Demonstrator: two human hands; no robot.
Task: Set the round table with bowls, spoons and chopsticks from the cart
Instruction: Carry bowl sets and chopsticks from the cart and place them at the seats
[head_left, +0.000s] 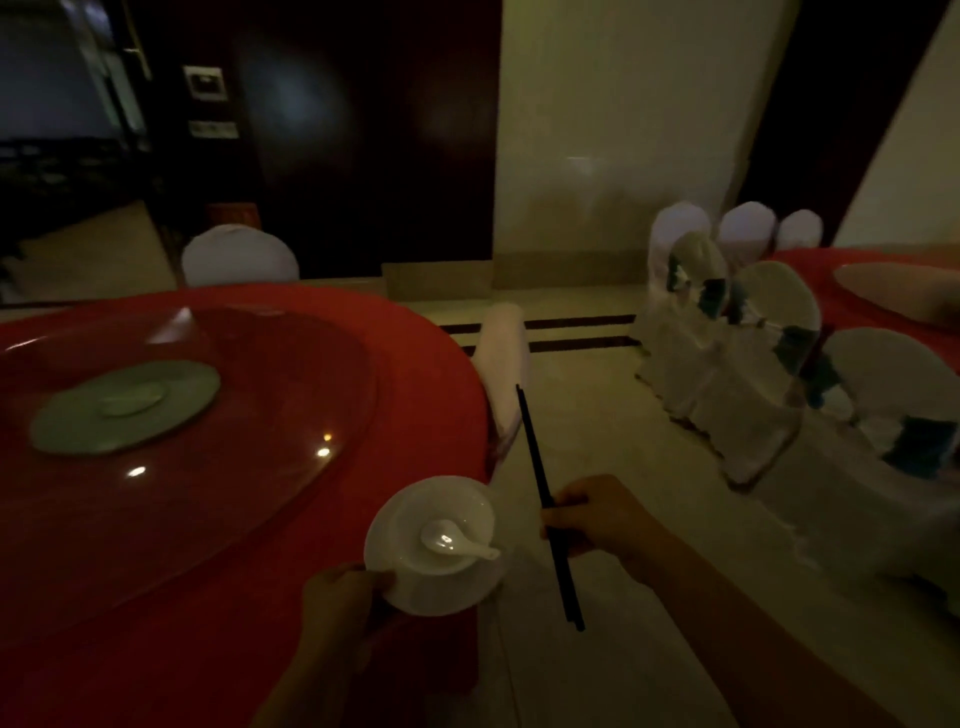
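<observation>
My left hand (343, 597) grips the near rim of a white plate (452, 590) with a white bowl (410, 525) on it. A white spoon (452, 540) lies in the bowl, handle pointing right. Plate and bowl are at the right edge of the round table (156, 571), which wears a red cloth. My right hand (597, 519) holds a pair of black chopsticks (540, 478) near their middle, over the floor to the right of the table. The chopsticks point away from me and slightly left.
A glass turntable (249, 415) with a round pale base (124, 405) fills the table's middle. White-covered chairs stand at the table's far side (239, 257) and right edge (501, 364). More covered chairs (727, 364) ring a second red table (831, 291) at right. Tiled floor lies between.
</observation>
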